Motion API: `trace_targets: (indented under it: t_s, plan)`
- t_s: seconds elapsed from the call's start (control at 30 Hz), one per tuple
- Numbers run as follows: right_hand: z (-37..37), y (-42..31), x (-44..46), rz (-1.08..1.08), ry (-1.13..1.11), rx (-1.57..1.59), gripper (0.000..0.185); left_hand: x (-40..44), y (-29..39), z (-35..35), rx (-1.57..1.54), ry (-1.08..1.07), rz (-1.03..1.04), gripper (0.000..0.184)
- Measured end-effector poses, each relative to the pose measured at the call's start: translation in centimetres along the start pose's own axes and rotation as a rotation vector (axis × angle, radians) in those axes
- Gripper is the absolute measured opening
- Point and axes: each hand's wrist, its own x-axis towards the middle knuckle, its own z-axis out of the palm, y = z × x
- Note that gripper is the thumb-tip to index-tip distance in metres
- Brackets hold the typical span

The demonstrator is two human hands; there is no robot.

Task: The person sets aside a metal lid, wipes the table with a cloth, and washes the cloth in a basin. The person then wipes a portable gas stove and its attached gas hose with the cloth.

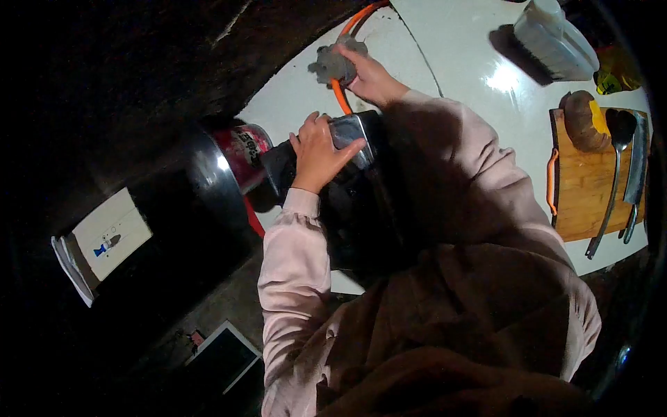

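My right hand [369, 76] is closed on a crumpled grey rag [335, 64], which is wrapped around an orange hose [338, 94]. The hose runs from the far edge of the white tabletop down toward a black box-like appliance [361, 208]. On the appliance's far end, beside a shiny metal panel [349, 129], my left hand [321, 154] grips the edge, thumb on one side and fingers over the other. Dark shadow hides much of the appliance's body. Just left of it is a red tin [243, 149] next to a shiny round metal pot or lid [212, 163].
At right, a wooden cutting board [580, 201] holds a cut pumpkin [585, 121], a long-handled spatula [615, 167] and a cleaver [635, 170]. A translucent plastic container [556, 42] stands behind on the white table [472, 62]. A pale box [111, 236] lies at lower left.
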Motion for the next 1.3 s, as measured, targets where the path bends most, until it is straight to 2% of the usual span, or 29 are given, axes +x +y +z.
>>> trace_targets:
  t_s: [0.07, 0.13, 0.2, 0.27, 0.3, 0.37, 0.4, 0.47, 0.53, 0.63, 0.7, 0.73, 0.77, 0.8, 0.87, 0.9, 0.97, 1.07, 1.13, 1.17, 1.23, 1.3]
  plan:
    - [0.5, -1.6, 0.1, 0.04, -0.051, -0.049, 0.025, 0.1, 0.0, 0.0, 0.001, -0.017, 0.001, 0.084]
    - [1.3, -3.0, 1.6, -0.052, 0.105, -0.018, 0.027, 0.1, -0.3, 0.1, -0.028, 0.005, 0.008, 0.084]
    - [0.1, -4.4, 4.3, -0.126, 0.158, 0.109, 0.028, 0.1, -0.5, 0.2, -0.013, 0.022, 0.02, 0.084]
    - [-0.9, -2.7, 5.1, -0.303, 0.095, -0.081, 0.027, 0.1, -0.4, 0.2, -0.011, 0.047, 0.039, 0.084]
    - [-1.1, -2.1, 5.1, -0.305, 0.094, -0.088, 0.027, 0.1, -0.3, 0.1, 0.0, 0.028, 0.024, 0.083]
    - [0.1, -0.5, 2.9, -0.18, 0.045, 0.185, 0.028, 0.3, -0.3, 0.1, 0.008, 0.01, 0.008, 0.083]
    - [0.3, 0.0, 1.4, -0.177, 0.05, 0.184, 0.028, 0.2, -0.2, 0.1, 0.001, 0.016, 0.01, 0.082]
    - [0.5, 0.5, -0.5, -0.001, -0.038, 0.043, 0.027, 0.2, -0.1, 0.2, -0.007, 0.023, 0.015, 0.082]
    - [-0.1, -0.1, 0.6, 0.003, -0.014, 0.007, 0.026, 0.3, -0.1, 0.0, 0.011, 0.015, 0.01, 0.082]
    - [-1.4, -2.0, 5.1, -0.271, 0.032, -0.237, 0.03, 0.4, -0.1, -0.1, -0.019, 0.0, 0.007, 0.083]
    - [-1.3, -3.1, 6.5, -0.376, 0.077, 0.001, 0.021, 0.3, -0.2, 0.0, -0.012, 0.012, 0.012, 0.084]
    - [0.2, -4.1, 6.4, -0.265, 0.291, 0.249, 0.013, 0.4, -0.3, 0.1, -0.013, 0.029, 0.02, 0.085]
    - [-0.8, -3.0, 6.7, -0.265, 0.29, 0.246, 0.013, 0.4, -0.3, 0.1, -0.016, 0.031, 0.02, 0.085]
    - [-2.3, -1.1, 6.8, -0.447, 0.144, -0.1, 0.024, 0.3, -0.3, 0.2, 0.001, 0.034, 0.022, 0.085]
    - [0.3, -1.4, 2.9, -0.15, 0.108, -0.032, 0.042, 0.4, -0.1, 0.2, 0.014, 0.038, 0.025, 0.085]
    - [0.0, 0.4, 1.5, -0.254, 0.04, -0.229, 0.041, 0.4, 0.0, 0.0, 0.013, 0.013, 0.008, 0.086]
    - [-0.2, 1.0, 0.6, -0.358, -0.028, -0.422, 0.041, 0.5, 0.2, -0.1, 0.016, -0.014, -0.006, 0.086]
    - [0.1, -1.3, 2.2, -0.134, 0.049, -0.373, 0.037, 0.5, 0.1, -0.3, 0.022, -0.039, -0.02, 0.086]
    - [0.6, -3.5, 5.3, -0.081, 0.242, 0.08, 0.03, 0.4, 0.0, -0.1, -0.008, -0.013, 0.0, 0.085]
    - [0.8, -3.8, 5.9, -0.079, 0.24, 0.083, 0.03, 0.4, -0.1, -0.1, -0.005, -0.012, -0.002, 0.085]
    - [1.2, -4.2, 6.3, -0.289, 0.333, 0.147, 0.024, 0.4, -0.2, 0.2, -0.002, 0.033, 0.015, 0.084]
    - [1.4, -2.9, 5.0, -0.237, 0.336, 0.072, 0.023, 0.3, -0.1, 0.2, 0.002, 0.031, 0.013, 0.084]
